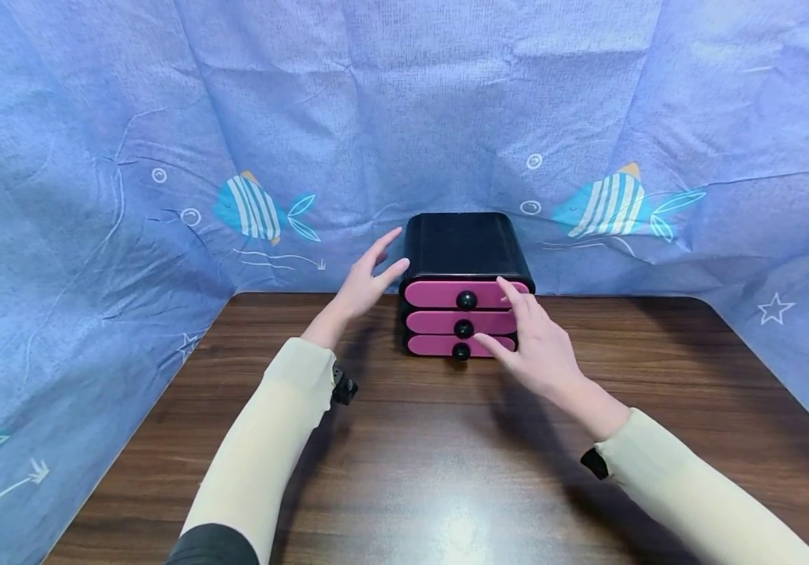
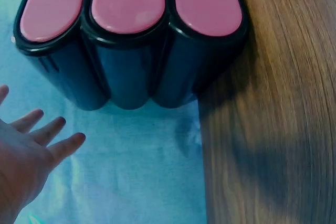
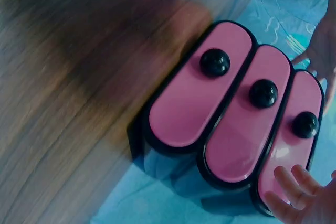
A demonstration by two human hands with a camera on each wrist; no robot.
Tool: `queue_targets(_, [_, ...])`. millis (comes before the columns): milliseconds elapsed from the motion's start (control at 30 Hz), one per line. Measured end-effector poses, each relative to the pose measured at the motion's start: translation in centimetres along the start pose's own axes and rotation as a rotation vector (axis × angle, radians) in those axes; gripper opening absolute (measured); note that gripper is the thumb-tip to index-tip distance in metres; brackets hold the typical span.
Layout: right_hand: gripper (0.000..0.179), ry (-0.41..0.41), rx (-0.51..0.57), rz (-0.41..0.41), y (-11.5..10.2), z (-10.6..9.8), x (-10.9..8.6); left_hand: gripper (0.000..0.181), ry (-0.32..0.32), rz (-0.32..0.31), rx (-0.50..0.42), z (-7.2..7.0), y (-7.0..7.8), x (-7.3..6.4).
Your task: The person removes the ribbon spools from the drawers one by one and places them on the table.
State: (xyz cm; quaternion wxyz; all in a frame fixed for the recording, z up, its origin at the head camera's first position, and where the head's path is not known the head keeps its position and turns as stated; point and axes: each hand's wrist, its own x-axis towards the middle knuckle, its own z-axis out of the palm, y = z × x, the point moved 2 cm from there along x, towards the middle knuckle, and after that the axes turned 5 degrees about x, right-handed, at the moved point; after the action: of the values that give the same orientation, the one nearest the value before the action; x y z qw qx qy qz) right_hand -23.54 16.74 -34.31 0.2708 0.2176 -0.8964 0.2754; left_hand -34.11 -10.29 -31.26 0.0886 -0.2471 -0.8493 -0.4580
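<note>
A small black drawer cabinet (image 1: 466,243) with three pink drawer fronts and round black knobs stands at the back of the table. All three drawers look closed. My left hand (image 1: 365,284) hovers beside the cabinet's left side, fingers extended and holding nothing; the left wrist view shows its spread fingers apart from the black side wall. My right hand (image 1: 537,345) is in front of the cabinet's right part, fingers spread, nothing held. In the right wrist view its fingertips overlap the top pink drawer front (image 3: 286,156); whether they touch it I cannot tell.
The brown wood-grain table (image 1: 404,471) extends toward me and to both sides. A blue cloth (image 1: 432,102) printed with fish hangs behind the cabinet and around the table. Each sleeve carries a small black device at the wrist.
</note>
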Motion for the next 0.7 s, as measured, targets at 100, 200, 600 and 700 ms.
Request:
queue_targets(100, [0.085,-0.025,0.038,0.040,-0.2,0.8,0.3,0.059,-0.010,-0.018,-0.061,0.5,0.0,0.7])
queue_targets(200, [0.082,-0.042,0.045,0.061,-0.5,1.5,0.5,0.059,-0.030,-0.033,-0.116,1.1,0.0,1.3])
queue_targets(600, [0.063,-0.035,0.012,0.042,-0.7,3.2,1.3,0.050,-0.071,-0.068,-0.098,2.7,-0.3,2.2])
queue_targets(700, [0.060,-0.017,0.017,0.040,-0.4,3.5,1.5,0.049,-0.068,-0.085,-0.151,3.0,-0.5,2.2])
